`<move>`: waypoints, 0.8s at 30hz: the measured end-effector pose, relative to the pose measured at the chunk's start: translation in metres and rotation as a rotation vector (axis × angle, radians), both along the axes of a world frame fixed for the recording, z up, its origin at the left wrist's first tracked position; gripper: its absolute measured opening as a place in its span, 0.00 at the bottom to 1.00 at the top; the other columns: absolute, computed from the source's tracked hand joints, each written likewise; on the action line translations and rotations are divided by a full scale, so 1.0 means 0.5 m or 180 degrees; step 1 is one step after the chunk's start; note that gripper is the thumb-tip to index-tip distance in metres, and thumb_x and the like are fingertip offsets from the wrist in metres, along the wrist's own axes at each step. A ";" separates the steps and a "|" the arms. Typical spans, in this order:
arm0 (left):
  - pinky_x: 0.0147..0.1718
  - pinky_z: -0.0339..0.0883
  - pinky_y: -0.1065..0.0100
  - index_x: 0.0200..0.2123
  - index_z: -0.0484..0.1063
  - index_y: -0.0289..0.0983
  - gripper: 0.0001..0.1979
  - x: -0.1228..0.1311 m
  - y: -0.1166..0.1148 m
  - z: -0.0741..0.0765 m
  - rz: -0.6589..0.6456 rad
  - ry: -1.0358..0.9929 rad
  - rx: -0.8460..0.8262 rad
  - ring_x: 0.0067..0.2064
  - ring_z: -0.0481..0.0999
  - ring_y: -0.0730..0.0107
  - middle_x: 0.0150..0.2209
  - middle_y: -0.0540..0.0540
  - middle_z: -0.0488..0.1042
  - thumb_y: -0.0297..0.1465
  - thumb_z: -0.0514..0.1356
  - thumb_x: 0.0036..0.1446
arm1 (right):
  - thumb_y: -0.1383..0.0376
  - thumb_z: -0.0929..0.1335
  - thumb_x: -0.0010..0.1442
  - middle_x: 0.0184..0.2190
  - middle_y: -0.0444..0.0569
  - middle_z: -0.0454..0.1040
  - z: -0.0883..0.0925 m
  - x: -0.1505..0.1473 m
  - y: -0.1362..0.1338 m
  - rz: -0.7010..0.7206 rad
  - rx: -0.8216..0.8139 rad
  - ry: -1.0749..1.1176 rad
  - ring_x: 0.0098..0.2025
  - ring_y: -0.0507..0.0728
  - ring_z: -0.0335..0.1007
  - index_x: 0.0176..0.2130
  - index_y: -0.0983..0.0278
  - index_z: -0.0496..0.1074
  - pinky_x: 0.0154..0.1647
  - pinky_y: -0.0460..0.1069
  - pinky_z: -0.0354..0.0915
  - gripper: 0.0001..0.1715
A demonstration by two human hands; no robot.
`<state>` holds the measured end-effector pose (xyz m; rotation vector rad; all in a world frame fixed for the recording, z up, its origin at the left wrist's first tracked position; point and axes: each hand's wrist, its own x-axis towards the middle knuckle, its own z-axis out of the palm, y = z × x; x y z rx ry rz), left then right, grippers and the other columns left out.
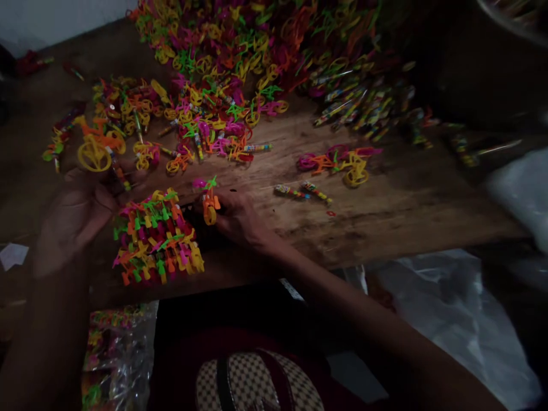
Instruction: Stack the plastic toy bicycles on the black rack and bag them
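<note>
My right hand (240,217) is closed around a small plastic toy bicycle (209,204), orange with a yellow wheel and a green handlebar. It holds the toy at the right end of a block of toy bicycles (158,237) set in tight rows near the table's front edge. My left hand (83,208) is at the block's left, its fingers smeared and dim. Just above those fingers is a larger-looking orange toy bicycle with yellow wheels (95,155); a thin candy-filled tube (120,173) slants down from it. Whether the left fingers grip either is unclear.
A big heap of colourful toy bicycles (240,45) covers the back of the wooden table (240,262). Filled tubes (355,105) lie at its right. Two loose tubes (292,192) and linked bicycles (356,171) lie right of centre. Clear plastic bags (454,314) hang below the edge.
</note>
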<state>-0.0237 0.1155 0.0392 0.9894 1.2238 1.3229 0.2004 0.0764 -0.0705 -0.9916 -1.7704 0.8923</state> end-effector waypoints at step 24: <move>0.39 0.83 0.60 0.33 0.71 0.35 0.18 0.100 -0.077 0.046 -0.0247 -0.0199 -0.0363 0.43 0.85 0.63 0.37 0.45 0.83 0.26 0.46 0.73 | 0.72 0.60 0.68 0.43 0.54 0.77 -0.025 -0.050 0.026 0.0279 0.0604 -0.1464 0.45 0.61 0.67 0.42 0.64 0.75 0.49 0.53 0.65 0.14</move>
